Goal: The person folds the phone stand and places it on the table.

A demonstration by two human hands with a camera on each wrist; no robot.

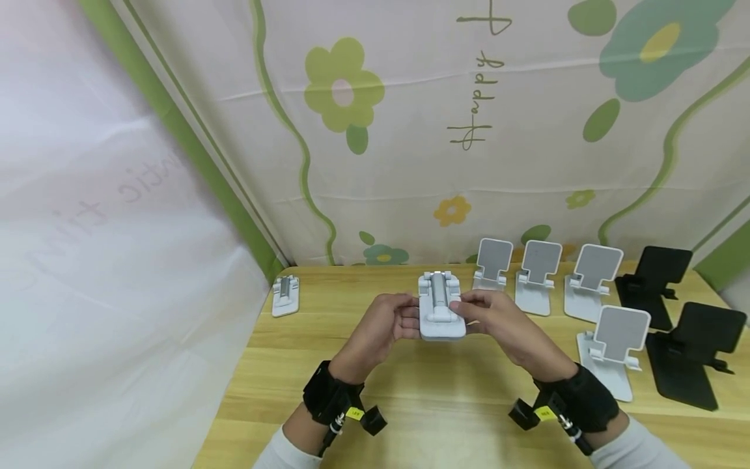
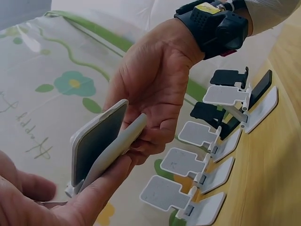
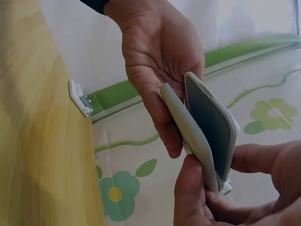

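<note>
A white phone stand (image 1: 442,312) is held up over the table between both hands, its grey hinged arm facing up. Its two plates (image 3: 190,125) stand slightly apart, with a dark pad on the inner face of one. My left hand (image 1: 383,329) grips the stand's left edge, the fingers partly hidden behind it. From the right, my right hand (image 1: 500,322) holds the other edge, thumb on the stand's upper face. In the left wrist view the right hand (image 2: 153,80) is across from the left hand's fingers (image 2: 101,186).
A folded white stand (image 1: 285,296) lies at the table's left back corner. On the right stand several unfolded white stands (image 1: 538,277) and two black ones (image 1: 691,355). A flower-printed cloth (image 1: 404,163) hangs behind the wooden table (image 1: 281,391).
</note>
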